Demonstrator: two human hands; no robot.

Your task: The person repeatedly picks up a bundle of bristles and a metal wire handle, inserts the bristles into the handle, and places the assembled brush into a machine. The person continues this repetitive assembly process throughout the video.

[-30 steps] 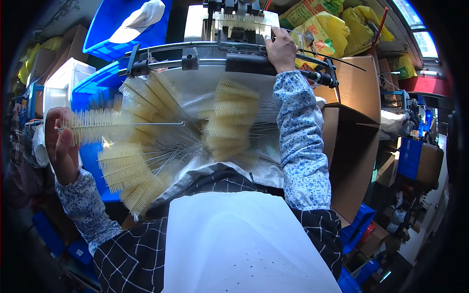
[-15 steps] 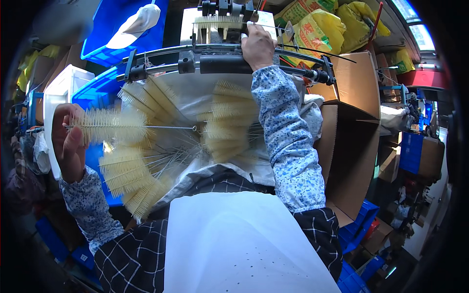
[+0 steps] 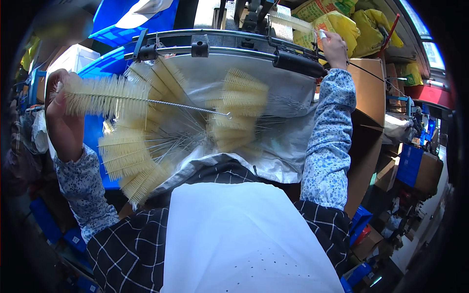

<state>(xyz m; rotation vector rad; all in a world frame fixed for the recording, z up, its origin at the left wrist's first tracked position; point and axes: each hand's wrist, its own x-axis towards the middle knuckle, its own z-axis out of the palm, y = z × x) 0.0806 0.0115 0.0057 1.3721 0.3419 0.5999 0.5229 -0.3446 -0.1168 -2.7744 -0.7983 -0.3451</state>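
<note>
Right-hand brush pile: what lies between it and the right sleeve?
In the head view, thin wires lie over the white sheet between the right-hand brush pile and the right sleeve.

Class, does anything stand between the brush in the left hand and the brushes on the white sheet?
Nothing visible does: the held brush overlaps the loose brushes in this view; whether they touch is unclear.

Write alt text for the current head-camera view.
A person's left hand holds a pale bristle brush by its bristled end, wire stem angling right over similar brushes fanned out on a white sheet. The right hand is at the end of another brush, near a machine's metal rails.
</note>
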